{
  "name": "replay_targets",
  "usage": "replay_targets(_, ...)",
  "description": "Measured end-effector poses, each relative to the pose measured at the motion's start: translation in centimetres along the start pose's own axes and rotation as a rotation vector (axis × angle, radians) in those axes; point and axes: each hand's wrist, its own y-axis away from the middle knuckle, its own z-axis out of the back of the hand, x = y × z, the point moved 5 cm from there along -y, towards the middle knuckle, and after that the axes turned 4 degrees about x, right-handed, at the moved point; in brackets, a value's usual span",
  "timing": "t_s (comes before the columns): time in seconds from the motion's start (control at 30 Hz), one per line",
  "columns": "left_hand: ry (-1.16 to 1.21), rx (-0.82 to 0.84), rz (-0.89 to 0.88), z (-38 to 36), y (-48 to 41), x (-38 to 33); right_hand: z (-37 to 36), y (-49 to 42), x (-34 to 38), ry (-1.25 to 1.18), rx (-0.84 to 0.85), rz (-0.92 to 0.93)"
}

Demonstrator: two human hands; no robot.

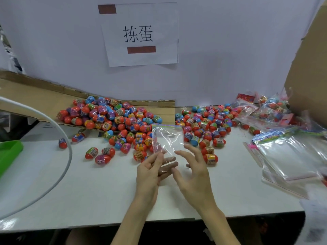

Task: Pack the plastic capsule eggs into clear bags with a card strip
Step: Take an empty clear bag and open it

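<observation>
**Desk:** What is the setting?

**Photographer:** A white table [88, 191] set against a pale wall [221, 50]. A paper sign [141, 34] with two printed characters hangs at 12 o'clock. A cardboard sheet [35, 96] slopes down onto the table from 10 o'clock, and a cardboard panel [307, 68] stands at 2 o'clock.

**Desk:** And the goods?

**Photographer:** Capsule eggs [113, 115], mostly red with bright wrappers, spill off the sheet at 11 o'clock. A second heap [205, 124] lies at 1 o'clock. Filled bags [269, 110] are piled at 2 o'clock, a stack of empty bags [290, 156] sits at 3 o'clock, and a green tray [8, 151] is at 9 o'clock.

**Desk:** The hands?

**Photographer:** The left hand [150, 172] pinches the lower left corner of a clear bag [168, 138], thumb in front and fingers behind. The bag is held upright at centre, between the two heaps. The right hand [194, 175] is spread and grips nothing, its fingertips just beside the bag's lower right edge; I cannot tell whether they touch it.

**Desk:** Anything in the way?

**Photographer:** A white curved tube [68, 144] arcs across the table at 9 o'clock. The raised bag covers a few eggs, which show through the film.
</observation>
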Motion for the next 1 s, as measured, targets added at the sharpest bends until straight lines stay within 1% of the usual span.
replay_targets(0.07, 0.003, 0.003, -0.005, 0.0, 0.0, 0.1, 0.3, 0.1, -0.1, -0.008, -0.034, 0.008)
replay_targets(0.17, -0.028, 0.073, -0.005, -0.4, 0.1, 0.1, 0.6, 0.1, -0.4, -0.028, -0.076, -0.024)
replay_targets(0.27, -0.108, 0.096, -0.009, -0.4, 0.1, 0.4, 0.8, 0.1, -0.7, -0.051, -0.125, -0.065)
replay_targets(0.4, -0.234, 0.104, -0.023, -0.4, 0.2, 0.7, 1.3, 0.2, -1.2, -0.050, -0.230, -0.101)
replay_targets(0.5, -0.320, 0.035, -0.053, -0.4, 0.2, 0.6, 1.6, 0.4, -0.7, 0.029, -0.302, -0.053)
replay_targets(0.63, -0.452, -0.075, -0.095, -0.6, 0.3, 0.5, 1.0, 1.0, 0.5, 0.158, -0.274, 0.109)
replay_targets(0.7, -0.505, -0.105, -0.113, -0.7, 0.5, 0.3, 1.3, 1.2, 0.6, 0.156, -0.310, 0.114)
replay_targets(0.77, -0.530, -0.117, -0.118, -0.8, 0.7, 0.4, 1.9, 1.2, 0.3, 0.132, -0.395, 0.072)
replay_targets(0.83, -0.550, -0.088, -0.113, -0.9, 0.7, 0.6, 2.2, 1.3, 0.3, 0.097, -0.469, 0.034)
replay_targets(0.9, -0.520, 0.011, -0.090, -0.9, 0.7, 0.6, 2.2, 1.3, 0.4, 0.081, -0.503, 0.019)
replay_targets(1.0, -0.339, 0.182, 0.003, -1.2, 0.8, 0.4, 2.1, 1.3, 0.5, 0.058, -0.490, 0.023)
